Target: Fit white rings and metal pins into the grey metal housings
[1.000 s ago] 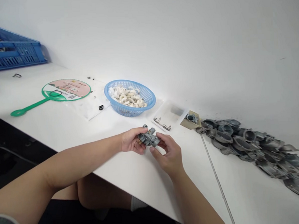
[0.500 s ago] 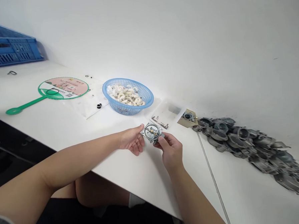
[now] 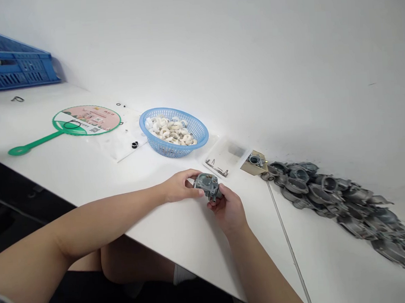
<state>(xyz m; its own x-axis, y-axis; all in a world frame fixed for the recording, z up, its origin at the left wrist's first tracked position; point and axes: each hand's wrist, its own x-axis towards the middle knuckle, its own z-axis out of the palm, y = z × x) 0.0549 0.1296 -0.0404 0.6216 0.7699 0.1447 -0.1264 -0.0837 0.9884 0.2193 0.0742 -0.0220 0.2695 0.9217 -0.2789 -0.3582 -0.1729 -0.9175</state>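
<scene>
A grey metal carburetor body (image 3: 207, 184) is held above the white table between my two hands. My left hand (image 3: 181, 187) grips its left side, thumb in front and fingers behind. On the lower right, my right hand (image 3: 230, 209) is closed round it, with the thumb along the side and fingertips underneath. Brass parts show at the top of the round opening, which now faces up and is seen at a low angle. Just beyond stands a clear plastic tray (image 3: 228, 152) with thin metal pins in it.
A blue basket (image 3: 174, 151) of white rings stands behind my hands. Grey metal castings (image 3: 326, 190) are heaped at the right, beside a small cardboard box (image 3: 256, 166). Leftward lie a green-handled fan (image 3: 88, 119), black rings (image 3: 134, 145) and a blue crate (image 3: 18, 70).
The carburetor body has been tipped, so its open face no longer points at me. My left hand, loosely curled beside it before, has taken hold of its left side.
</scene>
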